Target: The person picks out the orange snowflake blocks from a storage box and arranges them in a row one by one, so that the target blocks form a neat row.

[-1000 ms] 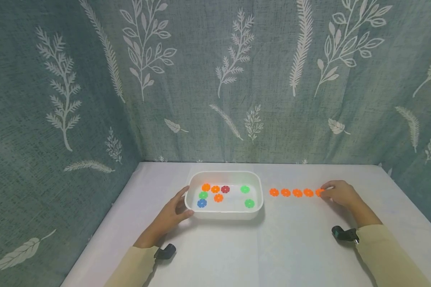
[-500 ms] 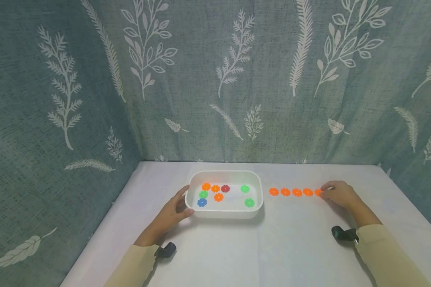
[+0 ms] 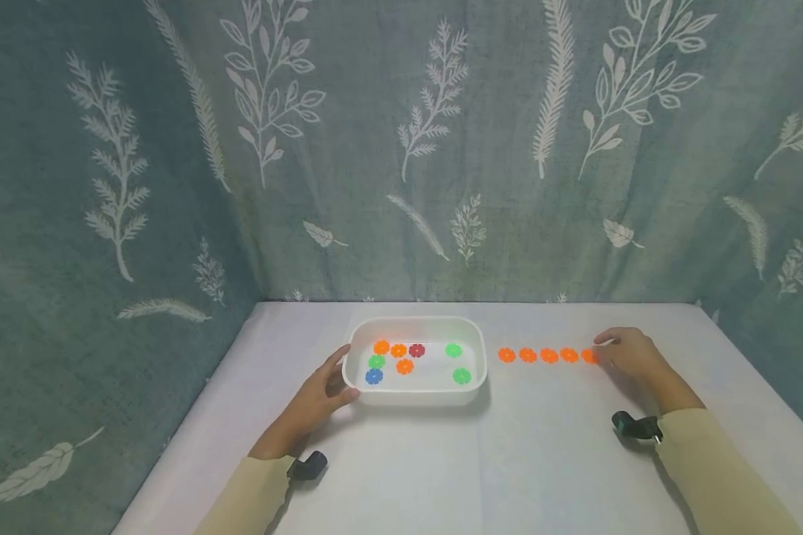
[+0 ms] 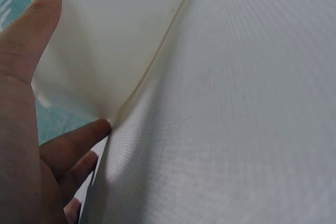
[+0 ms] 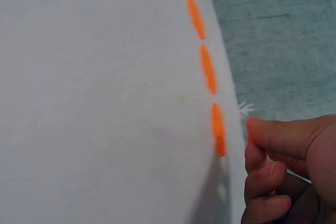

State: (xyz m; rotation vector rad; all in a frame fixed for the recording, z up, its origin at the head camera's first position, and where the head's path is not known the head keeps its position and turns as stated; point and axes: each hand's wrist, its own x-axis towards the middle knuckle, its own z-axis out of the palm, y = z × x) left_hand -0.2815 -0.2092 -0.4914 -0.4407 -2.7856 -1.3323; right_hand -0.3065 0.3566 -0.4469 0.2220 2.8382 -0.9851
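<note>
A white plastic tray (image 3: 415, 398) stands on the table, holding notched flower-shaped discs: three orange, three green, one red disc (image 3: 417, 350) and one blue disc (image 3: 374, 376). My left hand (image 3: 314, 401) grips its left end, thumb at the near corner and fingers at the side; the left wrist view shows the thumb on the tray wall (image 4: 115, 30). Several orange discs (image 3: 549, 356) lie in a straight row right of the tray. At the row's right end, my right hand (image 3: 632, 355) is just off the last orange disc (image 5: 218, 129), fingers loosely bent, with nothing seen between them.
A white cloth covers the table (image 3: 482, 475). Behind it and at both sides hangs a green curtain (image 3: 375, 148) with white leaf prints. A dark camera (image 3: 632, 426) sits at the right wrist, another camera (image 3: 308, 467) at the left.
My right hand has lifted slightly away from the last orange disc, which stays in the row. My left hand keeps its grip on the tray. The head view has shifted a little.
</note>
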